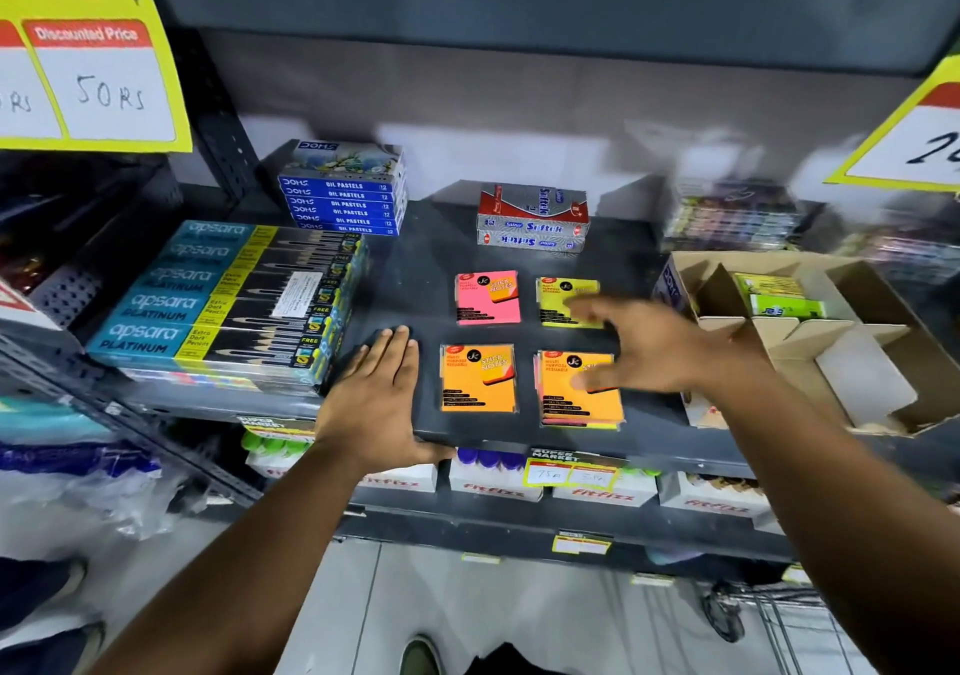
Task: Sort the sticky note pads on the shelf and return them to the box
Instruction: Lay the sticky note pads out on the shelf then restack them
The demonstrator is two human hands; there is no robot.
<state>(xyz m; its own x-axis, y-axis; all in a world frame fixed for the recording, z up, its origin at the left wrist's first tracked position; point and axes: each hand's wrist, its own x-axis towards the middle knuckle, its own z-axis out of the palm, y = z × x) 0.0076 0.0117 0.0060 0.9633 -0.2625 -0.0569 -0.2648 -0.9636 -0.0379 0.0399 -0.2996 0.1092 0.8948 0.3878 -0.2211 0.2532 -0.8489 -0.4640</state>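
From the head camera, four sticky note pads lie in a square on the dark shelf (415, 279). At the back sit a pink pad (487, 298) and, to its right, a yellow pad (558, 300). Nearer the front edge lie an orange pad (478, 378) and beside it a small stack topped with orange (576, 399), with pink and yellow edges showing beneath it.

The left hand (376, 399) rests flat, palm down, on the front edge of the shelf just left of the orange pad, its fingers straight and close together, gripping nothing. The right hand (644, 347) hangs over the two right-hand piles, fingers spread apart and blurred, holding nothing; I cannot tell whether it touches the pads.

At the right end of the shelf stands a cardboard box (841, 362) with dividers, and green pads (779, 298) lie in one of its back compartments. To the left are packs of Apsara pencils (223, 300), behind them a stack of oil pastels (343, 196), and further back a pair of silver and red boxes (532, 222).
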